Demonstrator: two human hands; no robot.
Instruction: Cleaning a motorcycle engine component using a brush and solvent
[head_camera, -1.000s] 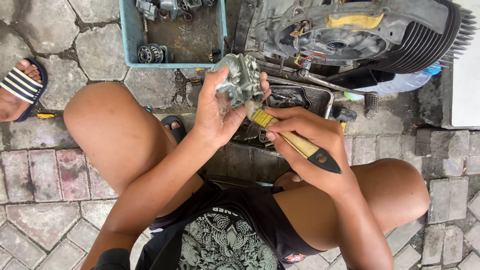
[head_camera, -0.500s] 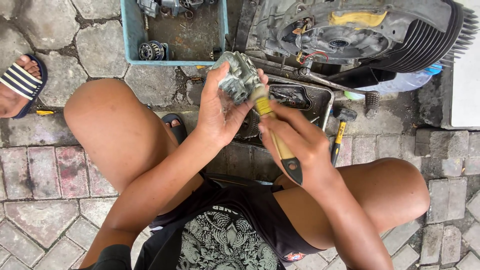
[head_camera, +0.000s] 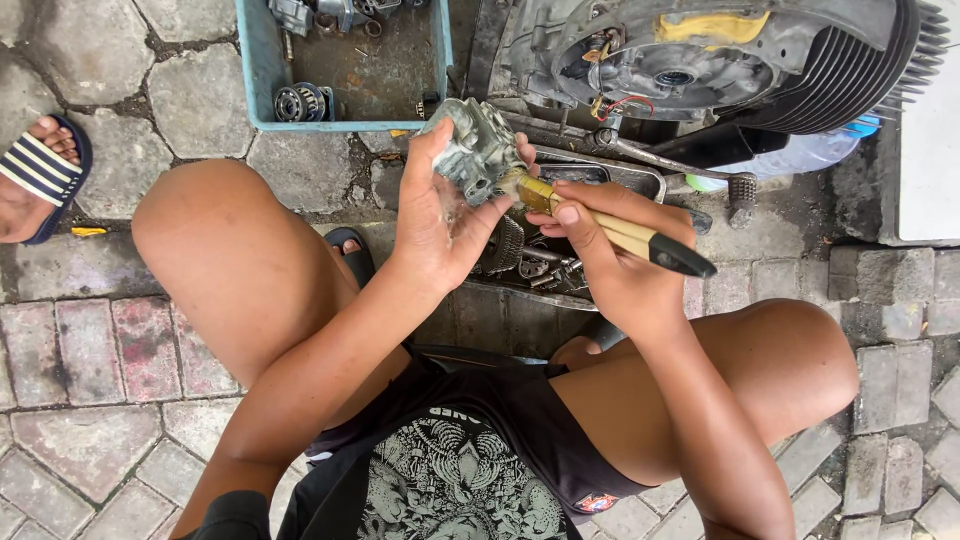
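My left hand (head_camera: 440, 220) grips a small grey metal carburettor (head_camera: 475, 150), held up over my knees. In my right hand (head_camera: 610, 255) is a paintbrush (head_camera: 610, 228) with a yellow and black handle. Its bristles press against the right side of the carburettor. Below both hands lies a shallow metal tray (head_camera: 640, 180) with dark oily parts in it. I am squatting, and my bare knees frame the tray on both sides.
A blue plastic tray (head_camera: 255, 70) with bearings and small parts stands at the top left. A motorbike engine (head_camera: 720, 60) with cooling fins lies at the top right. Another person's sandalled foot (head_camera: 35, 175) is at the left edge. Paving stones cover the ground.
The brush handle has swung from steeply downward to pointing right, with the bristles still on the carburettor. My left hand has turned the carburettor slightly.
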